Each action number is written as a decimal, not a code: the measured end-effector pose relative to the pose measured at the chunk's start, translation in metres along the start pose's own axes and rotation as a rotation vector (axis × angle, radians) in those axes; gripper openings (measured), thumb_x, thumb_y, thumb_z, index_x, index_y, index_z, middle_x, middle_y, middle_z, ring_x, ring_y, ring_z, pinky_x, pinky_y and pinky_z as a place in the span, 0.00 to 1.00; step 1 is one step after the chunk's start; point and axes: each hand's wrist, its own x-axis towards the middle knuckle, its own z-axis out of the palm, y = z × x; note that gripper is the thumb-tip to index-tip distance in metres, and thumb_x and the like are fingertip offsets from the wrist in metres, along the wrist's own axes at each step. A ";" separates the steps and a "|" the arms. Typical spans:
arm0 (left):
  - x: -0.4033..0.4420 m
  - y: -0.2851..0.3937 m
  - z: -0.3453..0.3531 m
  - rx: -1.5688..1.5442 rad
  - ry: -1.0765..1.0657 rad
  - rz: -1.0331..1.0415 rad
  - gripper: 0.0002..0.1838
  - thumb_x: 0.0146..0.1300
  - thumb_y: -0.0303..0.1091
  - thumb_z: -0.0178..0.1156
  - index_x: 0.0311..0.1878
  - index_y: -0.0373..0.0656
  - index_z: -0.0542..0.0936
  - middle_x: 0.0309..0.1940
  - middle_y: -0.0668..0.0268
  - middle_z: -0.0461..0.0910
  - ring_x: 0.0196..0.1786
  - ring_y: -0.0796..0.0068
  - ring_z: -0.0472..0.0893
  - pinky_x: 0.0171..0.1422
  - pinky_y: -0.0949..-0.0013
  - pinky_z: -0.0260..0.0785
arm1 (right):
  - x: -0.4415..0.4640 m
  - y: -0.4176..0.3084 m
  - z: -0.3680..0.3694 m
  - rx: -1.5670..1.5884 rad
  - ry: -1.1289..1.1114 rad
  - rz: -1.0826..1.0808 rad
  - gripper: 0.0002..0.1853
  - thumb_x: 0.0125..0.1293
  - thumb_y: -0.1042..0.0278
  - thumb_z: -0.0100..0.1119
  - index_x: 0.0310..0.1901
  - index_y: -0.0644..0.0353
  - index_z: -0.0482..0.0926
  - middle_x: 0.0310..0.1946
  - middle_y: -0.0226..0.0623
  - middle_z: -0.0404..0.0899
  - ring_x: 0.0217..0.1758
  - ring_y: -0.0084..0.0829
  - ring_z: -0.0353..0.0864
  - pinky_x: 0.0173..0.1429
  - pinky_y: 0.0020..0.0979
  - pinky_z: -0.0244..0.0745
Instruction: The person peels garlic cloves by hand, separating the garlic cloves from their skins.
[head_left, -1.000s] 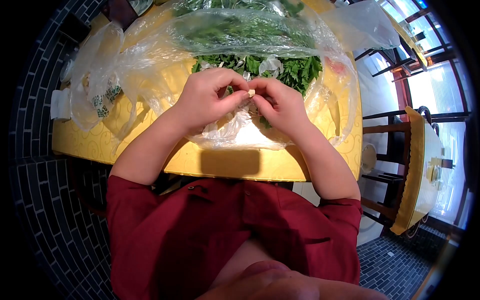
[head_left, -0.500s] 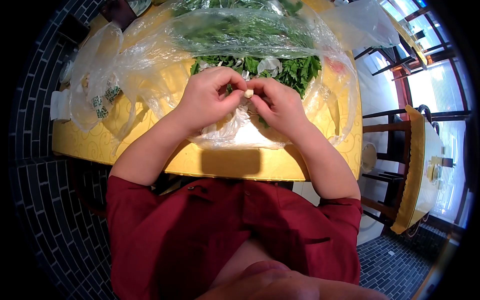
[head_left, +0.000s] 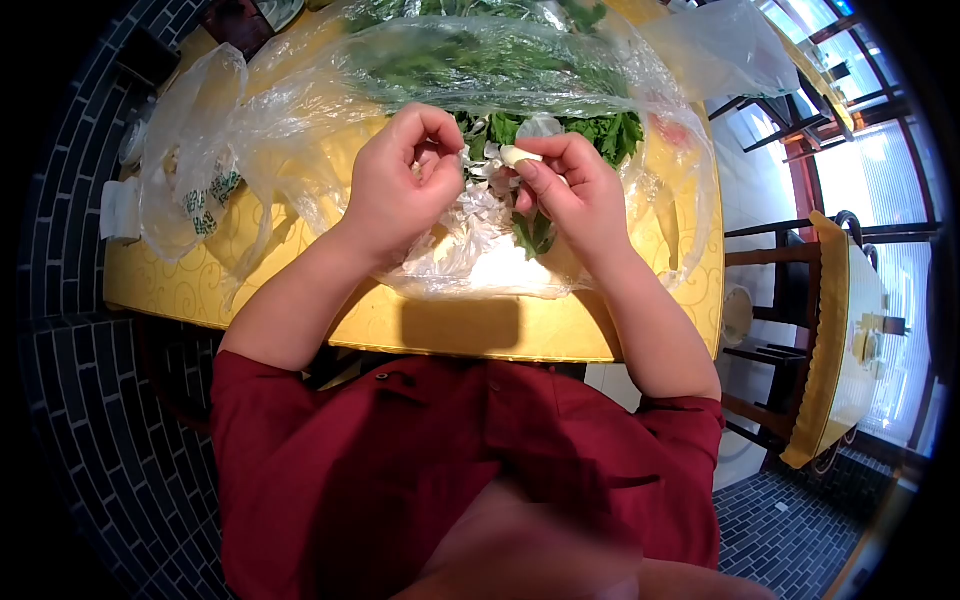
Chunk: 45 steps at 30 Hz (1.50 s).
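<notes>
My right hand point(head_left: 572, 185) pinches a pale, peeled-looking garlic clove point(head_left: 519, 155) between thumb and fingertips. My left hand point(head_left: 408, 180) is a short way to the left, its fingers curled in; whether a bit of skin is in them I cannot make out. Below and between the hands lies a heap of papery garlic skins point(head_left: 478, 222) on clear plastic. Just behind them are leafy green herbs point(head_left: 610, 135), and one loose leaf point(head_left: 533, 232) rests by the skins.
A large clear plastic bag point(head_left: 300, 110) with more greens spreads over the yellow tablecloth point(head_left: 170, 285). On the left is another bag point(head_left: 195, 160) with green print, beside a white box point(head_left: 120, 210). Chairs and a second table point(head_left: 850, 340) stand at the right.
My hands have moved apart from their joined pinch. The garlic clove has stayed in my right hand and shows more of its length, while my left hand has drawn back leftward.
</notes>
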 end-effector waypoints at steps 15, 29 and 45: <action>0.004 0.011 -0.003 0.243 -0.371 0.020 0.11 0.56 0.39 0.65 0.34 0.41 0.81 0.24 0.65 0.76 0.26 0.74 0.74 0.31 0.71 0.66 | -0.001 -0.005 0.002 0.342 -0.066 0.253 0.08 0.67 0.65 0.56 0.40 0.59 0.72 0.23 0.27 0.74 0.20 0.12 0.65 0.23 0.15 0.58; 0.005 0.000 -0.008 -0.193 -0.669 -0.155 0.08 0.57 0.32 0.65 0.29 0.38 0.77 0.22 0.73 0.73 0.26 0.86 0.69 0.30 0.77 0.61 | -0.006 -0.010 -0.002 0.682 -0.329 0.402 0.07 0.65 0.69 0.57 0.38 0.59 0.69 0.21 0.32 0.72 0.16 0.14 0.60 0.19 0.16 0.54; 0.006 0.003 -0.003 0.191 -0.383 -0.202 0.05 0.57 0.28 0.61 0.30 0.37 0.77 0.24 0.73 0.73 0.28 0.88 0.69 0.30 0.79 0.61 | -0.003 -0.008 0.006 0.274 -0.003 0.271 0.08 0.65 0.67 0.57 0.39 0.61 0.70 0.23 0.29 0.74 0.21 0.13 0.66 0.24 0.16 0.60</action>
